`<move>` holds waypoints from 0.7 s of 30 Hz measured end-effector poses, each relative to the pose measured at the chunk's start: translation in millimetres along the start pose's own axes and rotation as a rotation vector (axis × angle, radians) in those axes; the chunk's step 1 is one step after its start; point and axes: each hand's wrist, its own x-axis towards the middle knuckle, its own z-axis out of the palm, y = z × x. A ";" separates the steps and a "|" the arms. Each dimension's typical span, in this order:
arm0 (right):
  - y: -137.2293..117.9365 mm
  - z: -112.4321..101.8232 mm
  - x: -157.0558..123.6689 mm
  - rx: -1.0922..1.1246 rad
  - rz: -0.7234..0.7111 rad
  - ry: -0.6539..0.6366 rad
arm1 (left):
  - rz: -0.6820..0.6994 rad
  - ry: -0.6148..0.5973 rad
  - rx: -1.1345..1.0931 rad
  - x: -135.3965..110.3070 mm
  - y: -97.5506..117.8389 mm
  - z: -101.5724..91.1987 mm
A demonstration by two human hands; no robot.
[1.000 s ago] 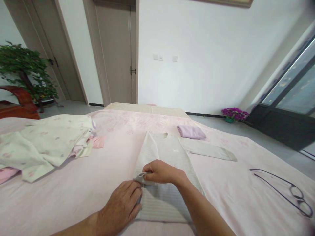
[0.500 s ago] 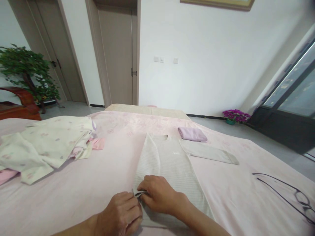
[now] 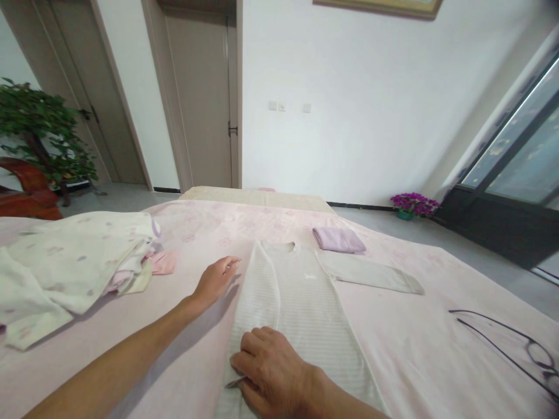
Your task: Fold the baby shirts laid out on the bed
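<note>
The long-sleeved top (image 3: 301, 297) is a soft, matt knit cloth, pale grey-green with fine ribbed stripes, lying on the bed (image 3: 419, 343) whose sheet is a smooth, matt pink cloth with a faint floral print. The heap of garments (image 3: 65, 267) is thin cream cloth with small printed motifs, lightly creased, and the folded lilac cloth (image 3: 338, 239) looks soft and dull. The spectacles (image 3: 524, 348) have thin dark frames with clear, slightly glossy lenses; the door (image 3: 203, 99) shows a smooth, matt wood-look finish.

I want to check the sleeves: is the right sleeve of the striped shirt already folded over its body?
No, the sleeve lies stretched out sideways on the pink bedsheet, away from the shirt.
</note>
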 end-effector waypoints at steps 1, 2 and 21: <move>1.6 0.9 0.2 -0.005 -0.012 -0.001 | -0.054 -0.016 0.015 18.2 -1.7 5.2; 3.3 2.5 0.2 -0.012 -0.024 0.001 | -0.087 -0.031 0.021 34.8 -2.7 10.8; 24.7 46.8 2.3 -0.075 -0.188 0.183 | -0.169 -0.075 0.131 140.2 -12.5 81.2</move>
